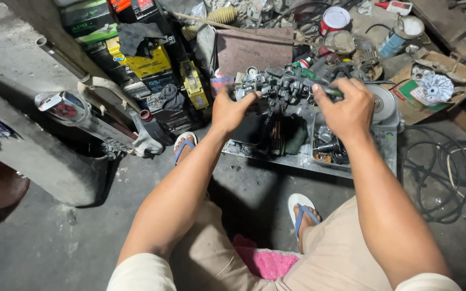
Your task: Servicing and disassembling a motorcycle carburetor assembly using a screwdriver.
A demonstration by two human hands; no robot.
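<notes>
Pretty clearly a repair workshop: a stained concrete floor (254,188), old batteries (146,62) stacked at 11 o'clock, loose cables (438,172) at 3, greasy metal parts (319,32) piled at 12.

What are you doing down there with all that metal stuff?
A person sits low on the workshop floor, holding a grey metal engine assembly up over a metal tray. The left hand grips its left end. The right hand is closed around a green-handled tool that rests against the assembly's top. The tray holds small metal parts. Batteries are stacked on the left, and black cables lie coiled on the right.
</notes>
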